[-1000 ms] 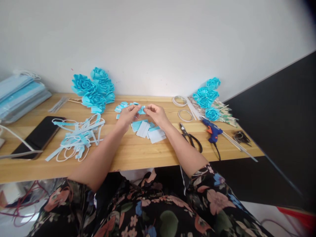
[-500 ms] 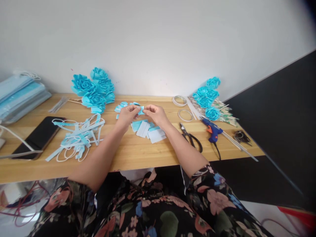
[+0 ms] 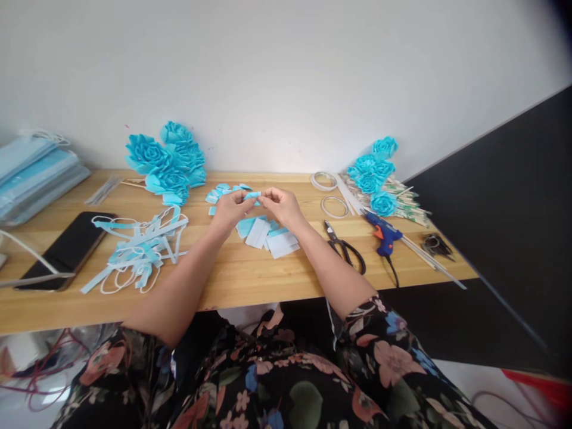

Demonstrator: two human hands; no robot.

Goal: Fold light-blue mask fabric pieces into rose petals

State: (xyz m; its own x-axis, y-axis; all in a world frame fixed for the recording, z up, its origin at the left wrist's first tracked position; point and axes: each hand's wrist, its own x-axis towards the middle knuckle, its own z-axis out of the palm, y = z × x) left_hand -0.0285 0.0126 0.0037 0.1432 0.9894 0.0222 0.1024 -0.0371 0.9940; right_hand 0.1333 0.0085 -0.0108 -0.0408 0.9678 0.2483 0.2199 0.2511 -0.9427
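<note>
My left hand (image 3: 229, 208) and my right hand (image 3: 279, 205) meet above the middle of the wooden table (image 3: 250, 274). Both pinch one small blue piece of mask fabric (image 3: 252, 195) between their fingertips. Just below the hands lies a pile of cut blue and white fabric pieces (image 3: 268, 235). More small folded blue pieces (image 3: 217, 193) lie behind my left hand.
Blue fabric roses (image 3: 165, 161) stand at the back left, more roses on sticks (image 3: 375, 179) at the back right. Cut mask straps (image 3: 136, 247), a black phone (image 3: 67, 250), stacked masks (image 3: 36, 173), tape rolls (image 3: 335, 207), scissors (image 3: 344, 247) and a blue glue gun (image 3: 384, 234) lie around.
The hands stay together on the blue piece; the fingers have shifted slightly and the piece now lies flatter between them. The view has dipped a little.
</note>
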